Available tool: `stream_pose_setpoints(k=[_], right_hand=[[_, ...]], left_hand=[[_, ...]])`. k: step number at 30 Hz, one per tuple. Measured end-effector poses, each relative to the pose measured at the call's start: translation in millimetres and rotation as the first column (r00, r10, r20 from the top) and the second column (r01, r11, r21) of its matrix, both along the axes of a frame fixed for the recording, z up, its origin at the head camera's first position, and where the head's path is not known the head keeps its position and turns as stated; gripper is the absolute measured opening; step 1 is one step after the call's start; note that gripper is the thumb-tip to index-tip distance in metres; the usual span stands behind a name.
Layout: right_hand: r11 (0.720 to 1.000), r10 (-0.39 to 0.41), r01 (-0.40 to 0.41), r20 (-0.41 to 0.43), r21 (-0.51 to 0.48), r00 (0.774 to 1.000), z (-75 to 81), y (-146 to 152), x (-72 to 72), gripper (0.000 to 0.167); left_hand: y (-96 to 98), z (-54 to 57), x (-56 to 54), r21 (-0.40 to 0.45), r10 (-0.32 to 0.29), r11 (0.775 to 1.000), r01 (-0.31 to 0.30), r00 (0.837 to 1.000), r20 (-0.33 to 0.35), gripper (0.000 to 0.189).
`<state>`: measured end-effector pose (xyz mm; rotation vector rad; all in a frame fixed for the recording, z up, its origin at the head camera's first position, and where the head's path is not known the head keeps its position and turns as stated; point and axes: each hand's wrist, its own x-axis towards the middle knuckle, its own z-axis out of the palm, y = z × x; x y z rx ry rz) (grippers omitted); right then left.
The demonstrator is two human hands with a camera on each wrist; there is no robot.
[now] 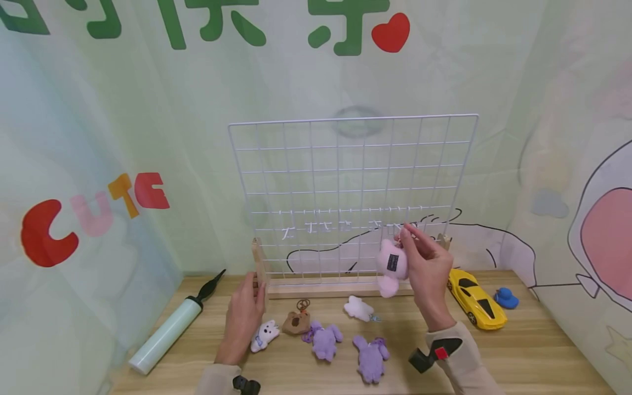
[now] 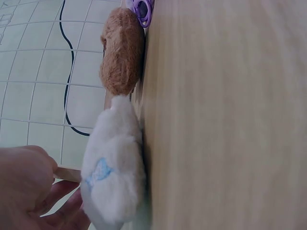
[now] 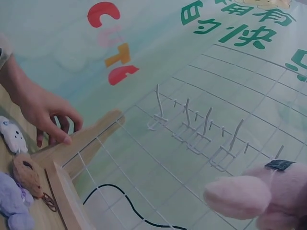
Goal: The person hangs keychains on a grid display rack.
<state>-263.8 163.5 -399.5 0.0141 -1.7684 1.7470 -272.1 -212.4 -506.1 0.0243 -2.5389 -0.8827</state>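
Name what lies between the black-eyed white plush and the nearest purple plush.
The brown plush keychain lies between the black-eyed white plush and the nearest purple plush, as the head view shows.

1. Sort of place: a small dressed-up display corner, like a toy stall; whether in a shop or home cannot be told.
2. Backdrop: creased cloth printed with green characters, a red heart, "CUTE" letters and cartoon shapes.
3. Furniture: a wood-grain counter, with a wire grid bearing hooks.
4. Toys: small plush charms, a yellow toy car and a blue duck.
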Motion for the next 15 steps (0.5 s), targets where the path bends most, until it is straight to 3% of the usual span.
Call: stream_pose_setpoints(k=[8,15], right_hand=[[0.997,0.015,-0.017,0.031,0.071,0.999,-8.6,5.8,3.9,0.035],[0.984,-0.005,-0.011,0.092,0.175,0.996,-23.3,18.8,16.4,0.039]], left_hand=[[-0.2,-0.8,-1.0,0.008,0.002,1.0,-0.003,1.0,0.022,0.027],[-0.8,-0.5,-1.6,-0.003,0.01,1.0,-0.01,1.0,0.015,0.028]])
